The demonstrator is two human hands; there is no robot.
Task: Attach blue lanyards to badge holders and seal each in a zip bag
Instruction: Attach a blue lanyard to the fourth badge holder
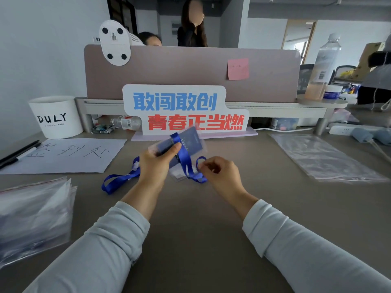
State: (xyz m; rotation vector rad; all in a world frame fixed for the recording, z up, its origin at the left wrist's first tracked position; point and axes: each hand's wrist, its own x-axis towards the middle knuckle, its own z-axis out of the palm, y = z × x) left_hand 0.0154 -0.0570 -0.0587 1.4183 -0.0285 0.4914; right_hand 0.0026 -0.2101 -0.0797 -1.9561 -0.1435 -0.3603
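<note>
Curling its fingers (pixel 167 151) round the light, slick badge holder (pixel 191 140), the left hand (pixel 157 159) steadies it while the right hand (pixel 222 174) pinches the limp lanyard (pixel 186 159).

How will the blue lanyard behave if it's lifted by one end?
Probably floppy: the blue lanyard sags in loose loops between the badge holder gripped in the left hand and the right hand. Likely light: a fingertip pinch holds it up. Its slack lies on the table, so it would probably trail and drag rather than lift cleanly.
</note>
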